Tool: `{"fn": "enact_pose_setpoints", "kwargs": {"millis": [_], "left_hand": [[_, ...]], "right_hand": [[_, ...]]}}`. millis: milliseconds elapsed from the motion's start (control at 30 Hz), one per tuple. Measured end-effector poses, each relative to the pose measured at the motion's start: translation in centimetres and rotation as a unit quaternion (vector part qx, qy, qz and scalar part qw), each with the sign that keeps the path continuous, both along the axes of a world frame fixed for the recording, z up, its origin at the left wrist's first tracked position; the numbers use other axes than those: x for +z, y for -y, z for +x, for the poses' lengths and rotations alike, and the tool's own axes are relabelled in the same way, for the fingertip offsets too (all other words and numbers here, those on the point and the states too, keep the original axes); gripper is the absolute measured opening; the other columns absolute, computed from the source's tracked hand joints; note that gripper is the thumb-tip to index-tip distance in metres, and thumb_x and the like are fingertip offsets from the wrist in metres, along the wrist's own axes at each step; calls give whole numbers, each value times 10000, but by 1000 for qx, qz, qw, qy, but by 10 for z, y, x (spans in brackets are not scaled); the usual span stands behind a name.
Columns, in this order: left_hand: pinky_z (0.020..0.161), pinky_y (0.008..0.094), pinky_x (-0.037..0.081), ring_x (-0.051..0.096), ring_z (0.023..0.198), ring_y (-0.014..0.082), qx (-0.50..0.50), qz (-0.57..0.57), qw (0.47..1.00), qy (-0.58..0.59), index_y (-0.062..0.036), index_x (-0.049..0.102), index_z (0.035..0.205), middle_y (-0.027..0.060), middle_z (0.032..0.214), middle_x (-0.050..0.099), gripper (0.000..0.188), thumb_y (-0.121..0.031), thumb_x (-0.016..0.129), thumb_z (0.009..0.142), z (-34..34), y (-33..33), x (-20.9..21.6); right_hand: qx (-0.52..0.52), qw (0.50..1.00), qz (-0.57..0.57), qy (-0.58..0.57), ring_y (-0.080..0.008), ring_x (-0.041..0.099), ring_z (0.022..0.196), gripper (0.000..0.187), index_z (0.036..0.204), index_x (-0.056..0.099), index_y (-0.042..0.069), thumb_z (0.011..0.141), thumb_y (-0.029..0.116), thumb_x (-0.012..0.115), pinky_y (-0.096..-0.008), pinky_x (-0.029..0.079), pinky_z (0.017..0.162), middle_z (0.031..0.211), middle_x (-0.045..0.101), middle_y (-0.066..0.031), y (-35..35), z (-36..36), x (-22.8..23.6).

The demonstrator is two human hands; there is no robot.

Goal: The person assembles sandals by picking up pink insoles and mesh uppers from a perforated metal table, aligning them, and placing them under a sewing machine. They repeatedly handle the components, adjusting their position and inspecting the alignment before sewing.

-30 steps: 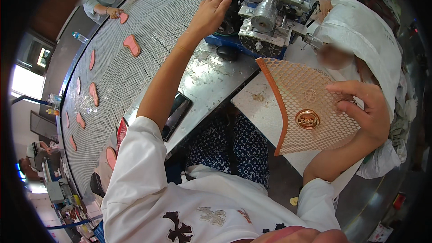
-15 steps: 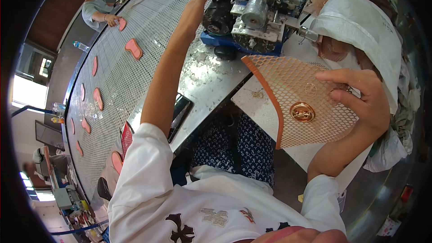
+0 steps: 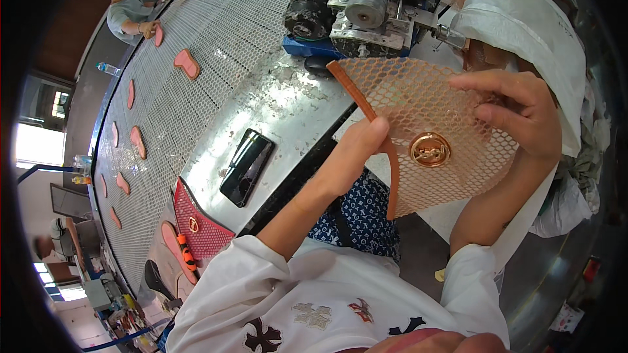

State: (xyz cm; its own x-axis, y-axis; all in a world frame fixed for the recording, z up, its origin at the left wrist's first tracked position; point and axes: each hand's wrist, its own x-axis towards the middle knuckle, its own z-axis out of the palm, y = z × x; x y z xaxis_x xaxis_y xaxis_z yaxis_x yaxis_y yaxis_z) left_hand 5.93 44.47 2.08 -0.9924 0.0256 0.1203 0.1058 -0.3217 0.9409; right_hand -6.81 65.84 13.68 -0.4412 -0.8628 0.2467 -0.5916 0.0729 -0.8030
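Mesh piece [image 3: 438, 186] held up, gold badge [image 3: 430, 150] showing

The left hand [image 3: 352, 153] pinches the orange trim [image 3: 353, 91] in its fingers, likely to steady that edge. The right hand's [image 3: 531, 114] thumb and forefinger stand apart over the mesh; whether its other fingers grip is hidden. Mesh and badge sit between both sets of fingers, perhaps for a clear view. Left of the left fingers, a phone [image 3: 247, 167] lies on the desk [image 3: 288, 98]

Up in the air, a fan-shaped piece of tan mesh [image 3: 471, 150], see-through and honeycombed, its broad face to the camera! Orange-brown binding [image 3: 351, 90] sweeps down the left edge, a round gold badge [image 3: 429, 150] gleams near the middle, left hand [image 3: 362, 142] pinching the binding, right hand [image 3: 523, 114] opposite.
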Motion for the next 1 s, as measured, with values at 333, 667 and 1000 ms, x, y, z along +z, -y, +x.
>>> {"fn": "enact_pose_setpoints", "kwargs": {"millis": [333,667,1000], "left_hand": [[976,360,516,634,1117,230,-131,236,959,92,44,473,1341,172,1263,613,472,-319,453,1040,-45,-22,26],[944,378,545,669,1055,255,-75,282,952,97,39,520,1290,180,1200,648,438,-309,466,1031,-51,-17,32],[857,376,588,696,955,241,74,227,968,74,36,545,1202,163,1090,675,346,-249,514,1010,-25,32,16]], "right_hand": [[-75,991,-5,108,-62,607,705,404,1245,613,-60,885,111,675,-188,468,589,813,645,-31,-24,-4,4],[-91,992,-60,69,-40,578,677,340,1207,635,-32,885,75,653,-175,442,573,801,645,-16,-4,-3,-4],[-80,993,-54,62,-36,592,623,252,1125,687,14,879,58,660,-190,470,539,825,678,-28,52,-1,-24]]}}
